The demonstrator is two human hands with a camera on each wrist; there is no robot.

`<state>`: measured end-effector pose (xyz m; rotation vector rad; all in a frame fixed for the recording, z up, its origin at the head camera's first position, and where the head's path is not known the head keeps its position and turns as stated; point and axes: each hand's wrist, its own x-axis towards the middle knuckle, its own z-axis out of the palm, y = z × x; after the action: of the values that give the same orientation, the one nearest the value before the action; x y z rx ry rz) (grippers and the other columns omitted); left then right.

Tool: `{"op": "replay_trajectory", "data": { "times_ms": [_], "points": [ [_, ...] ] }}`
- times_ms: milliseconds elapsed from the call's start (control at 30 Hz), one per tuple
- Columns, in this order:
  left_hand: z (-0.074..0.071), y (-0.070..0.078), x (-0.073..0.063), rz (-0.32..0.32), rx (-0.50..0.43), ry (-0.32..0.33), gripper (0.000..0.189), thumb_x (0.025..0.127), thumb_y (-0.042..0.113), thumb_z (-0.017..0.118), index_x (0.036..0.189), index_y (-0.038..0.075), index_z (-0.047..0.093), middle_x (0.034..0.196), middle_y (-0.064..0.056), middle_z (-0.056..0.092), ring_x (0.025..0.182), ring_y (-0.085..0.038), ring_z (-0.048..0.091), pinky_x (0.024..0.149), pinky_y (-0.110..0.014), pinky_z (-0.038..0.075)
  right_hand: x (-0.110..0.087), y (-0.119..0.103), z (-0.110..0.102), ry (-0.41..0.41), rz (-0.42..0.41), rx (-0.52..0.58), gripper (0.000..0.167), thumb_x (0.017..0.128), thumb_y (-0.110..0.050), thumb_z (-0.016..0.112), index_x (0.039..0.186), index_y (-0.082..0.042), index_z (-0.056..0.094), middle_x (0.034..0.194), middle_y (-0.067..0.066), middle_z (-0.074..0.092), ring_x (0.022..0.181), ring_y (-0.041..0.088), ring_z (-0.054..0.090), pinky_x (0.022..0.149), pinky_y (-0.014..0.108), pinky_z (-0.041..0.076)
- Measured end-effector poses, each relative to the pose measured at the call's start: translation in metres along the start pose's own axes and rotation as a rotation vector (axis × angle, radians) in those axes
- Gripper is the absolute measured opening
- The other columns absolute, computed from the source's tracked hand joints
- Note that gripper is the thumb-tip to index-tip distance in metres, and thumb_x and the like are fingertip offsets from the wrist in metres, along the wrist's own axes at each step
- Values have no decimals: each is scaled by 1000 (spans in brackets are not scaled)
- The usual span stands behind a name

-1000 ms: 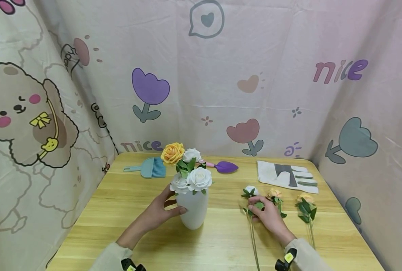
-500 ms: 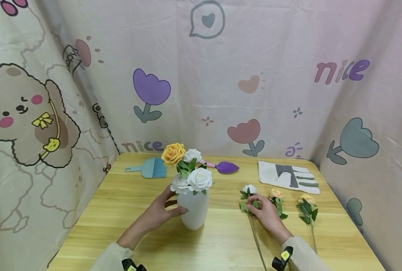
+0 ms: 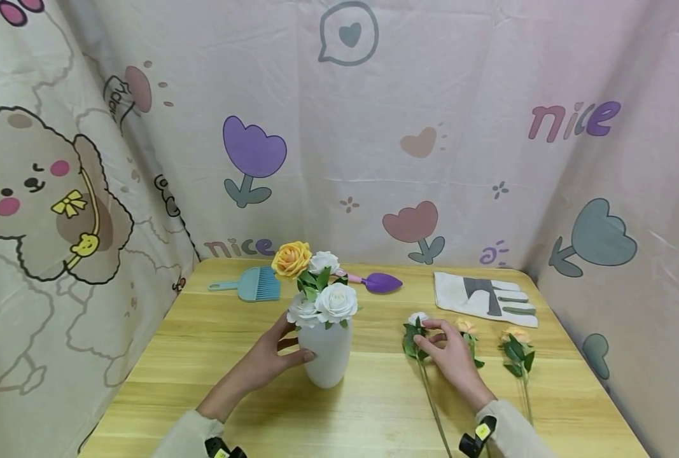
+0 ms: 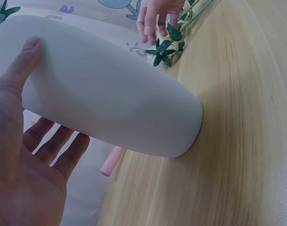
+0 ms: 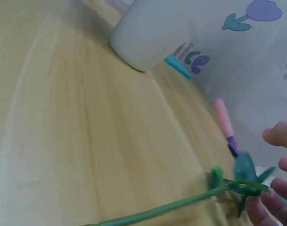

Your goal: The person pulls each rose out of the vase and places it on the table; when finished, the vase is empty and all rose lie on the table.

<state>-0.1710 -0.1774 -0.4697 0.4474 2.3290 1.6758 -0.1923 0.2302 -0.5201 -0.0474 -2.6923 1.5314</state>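
You have a wooden table point(image 3: 373, 410) before printed cloth point(image 3: 345, 140). One vase point(image 3: 329, 359) stands there with four roses point(image 3: 337, 303); your left hand point(image 3: 270, 359) holds it, fingers curved around. Three loose roses point(image 3: 515, 343) lie rightward; your right hand point(image 3: 454, 362), thumb apart from bent fingers, touches one's leaves point(image 3: 411, 340).

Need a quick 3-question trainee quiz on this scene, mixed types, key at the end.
1. True or false: the right hand is holding the vase.

2. In the head view, where does the glove lie?
a) left of the vase
b) at the back right of the table
c) inside the vase

3. What colour is the loose rose lying nearest the vase?

Key:
1. False; the left hand holds it, with the thumb along its side.
2. b
3. White.
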Motion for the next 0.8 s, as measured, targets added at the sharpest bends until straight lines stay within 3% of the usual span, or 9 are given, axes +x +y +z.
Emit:
{"op": "replay_trajectory", "data": {
  "times_ms": [167, 367, 633, 800],
  "points": [
    [0, 0, 0, 1, 4, 2, 100, 100, 31, 83, 175, 17, 18, 176, -19, 32, 154, -51, 43, 121, -67, 47, 4, -12, -5, 29, -36, 35, 44, 103, -37, 78, 140, -14, 68, 138, 11, 67, 111, 17, 66, 78, 24, 60],
    [0, 0, 0, 1, -4, 1, 101, 99, 30, 83, 176, 18, 17, 176, -20, 33, 154, -51, 43, 120, -65, 49, 12, -41, -10, 42, -144, 67, 36, 107, -33, 74, 138, -15, 69, 138, 10, 70, 112, 10, 65, 90, 21, 59],
    [-1, 0, 0, -7, -8, 1, 101, 100, 31, 82, 175, 17, 17, 176, -20, 33, 155, -49, 42, 123, -66, 46, 19, -107, -9, -34, -346, 259, 35, 107, -25, 74, 138, -11, 67, 138, 7, 67, 120, 12, 63, 96, 19, 59],
    [-2, -1, 1, -10, 1, -1, 100, 100, 32, 82, 175, 17, 17, 175, -20, 34, 155, -49, 43, 123, -67, 46, 15, -154, -1, -137, -514, 385, 31, 108, -11, 69, 138, -2, 64, 141, 19, 63, 122, 11, 66, 100, 22, 61]
  ]
}}
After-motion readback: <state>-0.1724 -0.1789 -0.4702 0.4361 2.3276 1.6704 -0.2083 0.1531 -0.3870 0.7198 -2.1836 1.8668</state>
